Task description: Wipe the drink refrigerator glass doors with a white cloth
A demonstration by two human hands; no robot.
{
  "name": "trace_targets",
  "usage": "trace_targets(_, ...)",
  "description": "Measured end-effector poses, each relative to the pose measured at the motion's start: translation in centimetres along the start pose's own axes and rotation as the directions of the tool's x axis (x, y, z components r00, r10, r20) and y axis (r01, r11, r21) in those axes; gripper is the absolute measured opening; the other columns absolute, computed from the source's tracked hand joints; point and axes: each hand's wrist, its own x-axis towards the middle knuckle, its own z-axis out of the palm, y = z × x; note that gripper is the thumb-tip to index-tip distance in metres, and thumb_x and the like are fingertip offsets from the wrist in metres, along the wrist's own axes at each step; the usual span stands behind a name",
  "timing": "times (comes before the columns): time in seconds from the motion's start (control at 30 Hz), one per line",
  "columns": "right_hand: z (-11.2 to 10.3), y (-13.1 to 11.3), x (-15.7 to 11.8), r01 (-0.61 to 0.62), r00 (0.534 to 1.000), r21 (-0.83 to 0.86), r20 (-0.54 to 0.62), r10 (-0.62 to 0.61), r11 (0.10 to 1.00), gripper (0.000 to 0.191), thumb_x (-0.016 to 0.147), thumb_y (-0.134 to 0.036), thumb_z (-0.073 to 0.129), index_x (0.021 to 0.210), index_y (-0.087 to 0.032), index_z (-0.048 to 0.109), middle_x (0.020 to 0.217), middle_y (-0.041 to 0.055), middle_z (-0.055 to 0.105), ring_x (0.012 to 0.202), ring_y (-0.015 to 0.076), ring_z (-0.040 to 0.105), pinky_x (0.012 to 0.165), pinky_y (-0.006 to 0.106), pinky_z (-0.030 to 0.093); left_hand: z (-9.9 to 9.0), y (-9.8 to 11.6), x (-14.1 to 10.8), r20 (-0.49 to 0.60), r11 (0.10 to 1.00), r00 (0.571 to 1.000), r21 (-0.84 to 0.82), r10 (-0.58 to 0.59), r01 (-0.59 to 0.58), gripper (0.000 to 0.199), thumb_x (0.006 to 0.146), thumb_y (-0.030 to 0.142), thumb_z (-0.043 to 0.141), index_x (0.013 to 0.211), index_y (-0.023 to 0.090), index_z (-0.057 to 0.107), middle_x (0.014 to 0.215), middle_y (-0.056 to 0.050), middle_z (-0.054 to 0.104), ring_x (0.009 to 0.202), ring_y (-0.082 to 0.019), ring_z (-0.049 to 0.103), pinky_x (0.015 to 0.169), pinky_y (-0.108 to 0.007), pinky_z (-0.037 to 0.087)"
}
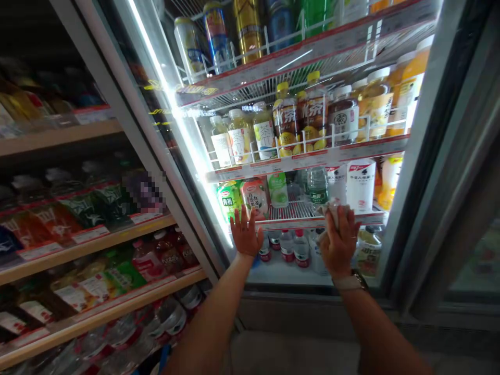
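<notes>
My left hand [246, 232] has its fingers spread and holds nothing. It appears to rest flat on the glass front of a lit drinks cooler, in front of a green carton [229, 199] and a carton with a red top [254, 198]. A crumpled, pale cloth [333, 212] is under the fingers of my right hand [340, 242], at the height of the lower shelf edge. Behind that hand stand a clear water bottle [317, 187] and a white pack [360, 186]. My palm and fingers hide part of the cloth.
Inside the cooler, tea bottles [287, 122] line the middle shelf and cans [216, 36] the top one. Small bottles [300, 249] stand at the bottom. Wooden shelves [89, 241] full of drinks are on the left. A dark door frame [425, 156] borders the right side.
</notes>
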Motion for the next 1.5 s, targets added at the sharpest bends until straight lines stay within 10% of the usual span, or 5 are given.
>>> trace_targets(0.17, -2.0, 4.5, 0.0, -0.024, 1.0, 0.033, -0.006, 0.024, 0.999, 0.069, 0.09, -0.004, 0.039, 0.153, -0.03, 0.029, 0.16, 0.0036, 0.028, 0.148, 0.03, 0.024, 0.118, 0.059, 0.027, 0.3, -0.3, -0.2, 0.053, 1.0, 0.998, 0.005, -0.018, 0.017, 0.067, 0.095, 0.036, 0.042, 0.155, 0.022, 0.017, 0.163, -0.009, 0.014, 0.151, -0.03, 0.008, 0.122, -0.056, 0.013)
trace_targets(0.53, -4.4, 6.3, -0.2, -0.01, 0.994, 0.076, 0.107, 0.002, 0.997, 0.072, 0.089, -0.002, 0.037, 0.155, -0.028, 0.025, 0.16, 0.0045, 0.028, 0.148, 0.0282, 0.023, 0.118, 0.054, 0.033, -1.2, 1.1, 0.7, 0.156, 0.998, 0.986, 0.047, -0.051, 0.045, 0.072, 0.096, 0.033, 0.042, 0.156, 0.02, 0.003, 0.163, -0.013, 0.0, 0.15, -0.031, -0.002, 0.12, -0.06, 0.013)
trace_targets(1.1, -3.1, 1.4, -3.1, -0.103, 0.974, 0.171, 0.219, 0.064, 0.98, 0.073, 0.091, -0.003, 0.035, 0.156, -0.03, 0.017, 0.163, 0.0025, 0.021, 0.149, 0.0277, 0.02, 0.118, 0.052, 0.033, -1.6, 2.5, 0.6, 0.232, 0.988, 0.964, 0.103, -0.133, 0.111, 0.083, 0.095, 0.043, 0.049, 0.155, 0.017, -0.003, 0.162, -0.018, 0.001, 0.149, -0.033, -0.004, 0.119, -0.062, 0.014)
trace_targets(1.5, -1.5, 0.9, 7.5, 0.212, 0.931, 0.151, 0.268, -0.246, 0.966, 0.077, 0.086, 0.003, 0.031, 0.155, -0.028, 0.021, 0.16, 0.0039, 0.03, 0.149, 0.0226, 0.018, 0.12, 0.051, 0.03, -2.9, 2.0, 0.5, 0.275, 0.994, 0.957, 0.087, -0.094, 0.073, 0.076, 0.095, 0.043, 0.049, 0.155, 0.017, 0.009, 0.161, -0.017, 0.013, 0.15, -0.032, 0.002, 0.119, -0.058, 0.023)
